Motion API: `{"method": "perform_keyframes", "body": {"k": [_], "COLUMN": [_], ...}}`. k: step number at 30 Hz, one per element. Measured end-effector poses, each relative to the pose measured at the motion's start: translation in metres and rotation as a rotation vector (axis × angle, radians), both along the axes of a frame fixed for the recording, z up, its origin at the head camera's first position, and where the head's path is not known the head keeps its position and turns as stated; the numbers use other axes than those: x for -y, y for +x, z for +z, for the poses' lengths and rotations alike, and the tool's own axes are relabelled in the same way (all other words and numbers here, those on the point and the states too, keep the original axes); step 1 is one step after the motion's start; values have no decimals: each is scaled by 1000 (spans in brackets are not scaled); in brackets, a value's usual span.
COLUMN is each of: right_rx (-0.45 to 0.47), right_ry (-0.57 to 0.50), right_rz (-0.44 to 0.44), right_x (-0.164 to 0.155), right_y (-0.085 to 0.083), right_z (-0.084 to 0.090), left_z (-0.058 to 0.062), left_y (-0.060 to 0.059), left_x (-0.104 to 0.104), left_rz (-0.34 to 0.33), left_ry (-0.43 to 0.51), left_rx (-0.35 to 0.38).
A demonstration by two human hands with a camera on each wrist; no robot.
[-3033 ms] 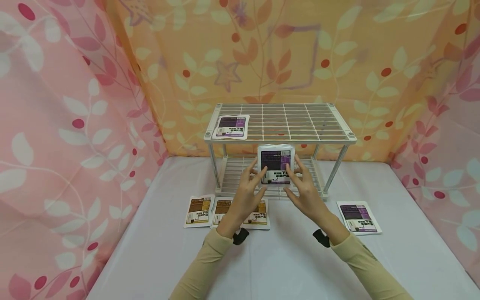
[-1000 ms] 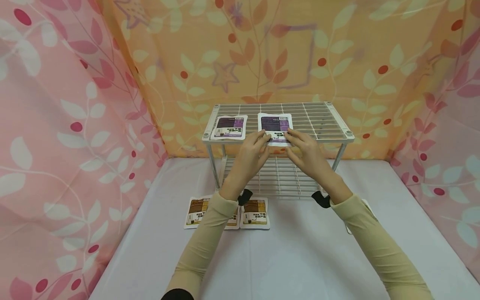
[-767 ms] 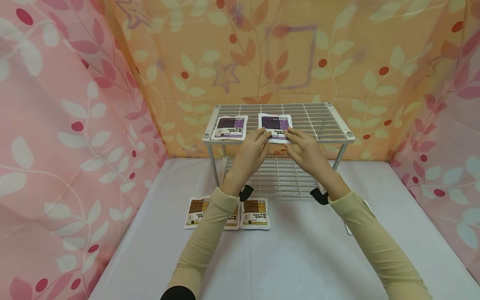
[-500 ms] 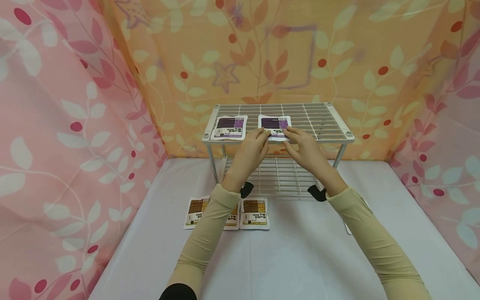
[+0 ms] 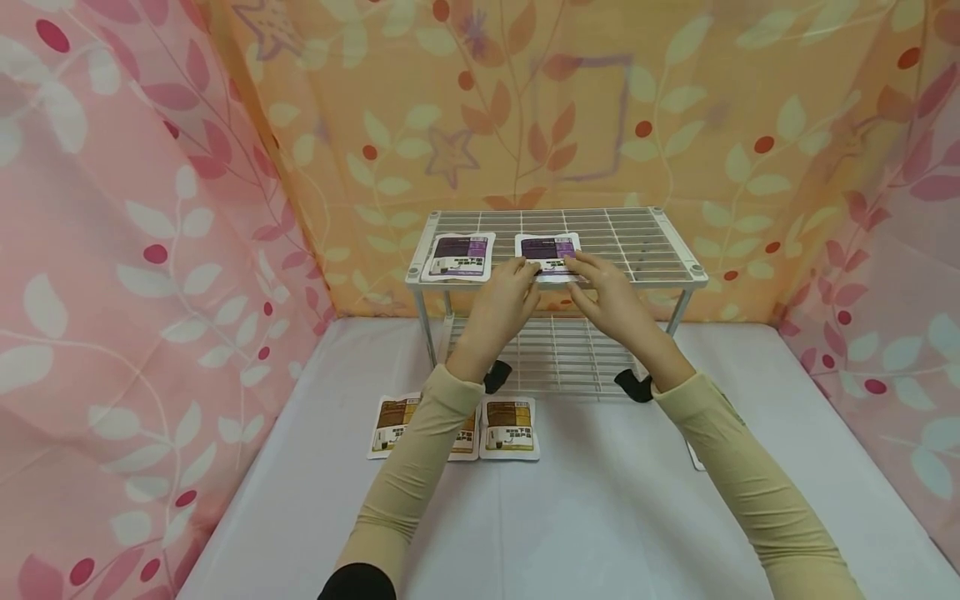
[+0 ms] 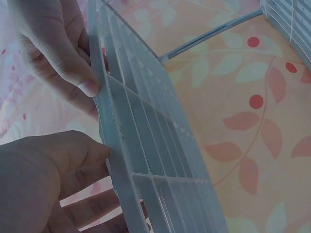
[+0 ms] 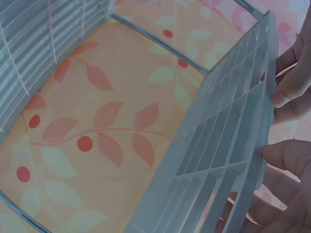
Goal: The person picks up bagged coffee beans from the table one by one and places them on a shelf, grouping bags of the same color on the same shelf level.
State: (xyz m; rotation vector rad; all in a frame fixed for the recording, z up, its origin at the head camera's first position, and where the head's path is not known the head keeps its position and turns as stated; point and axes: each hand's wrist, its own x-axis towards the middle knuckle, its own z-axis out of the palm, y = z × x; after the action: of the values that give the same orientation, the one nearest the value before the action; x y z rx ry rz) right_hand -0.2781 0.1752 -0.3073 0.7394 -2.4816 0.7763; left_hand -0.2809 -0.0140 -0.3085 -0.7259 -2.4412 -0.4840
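Purple packet point(image 5: 548, 248) moved up onto top shelf point(image 5: 679, 242); left hand point(image 5: 501, 304), right hand point(image 5: 618, 304) touching it, fingers uncurled.

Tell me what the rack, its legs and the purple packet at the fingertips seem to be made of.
Rack: probably matte white plastic, from its flat, moulded look; coated metal is possible.
Legs: likely metal, smooth and grey with a shiny streak.
Purple packet: perhaps plastic or foil film, judging by its wavy edges; finish unclear.

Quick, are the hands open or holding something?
Left hand: open, touching the purple packet between both hands.
Right hand: open, touching that same packet.
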Motion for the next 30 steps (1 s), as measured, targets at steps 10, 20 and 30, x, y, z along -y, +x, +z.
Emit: {"method": "perform_keyframes", "body": {"k": [10,20,30], "right_rx": [-107,-263,-310], "right_ry": [-58,-106,-173], "right_rz": [-3,11,-14], "right_x": [-12,-29,-50], "right_y": [5,11,24], "right_z": [-8,-26,-40], "left_z": [-8,-27,-47], "left_y": [8,11,18], "left_x": [-5,-16,-31], "left_rz": [44,-31,-141], "left_ry": [1,40,102], "left_rx": [-116,-243,-340]}}
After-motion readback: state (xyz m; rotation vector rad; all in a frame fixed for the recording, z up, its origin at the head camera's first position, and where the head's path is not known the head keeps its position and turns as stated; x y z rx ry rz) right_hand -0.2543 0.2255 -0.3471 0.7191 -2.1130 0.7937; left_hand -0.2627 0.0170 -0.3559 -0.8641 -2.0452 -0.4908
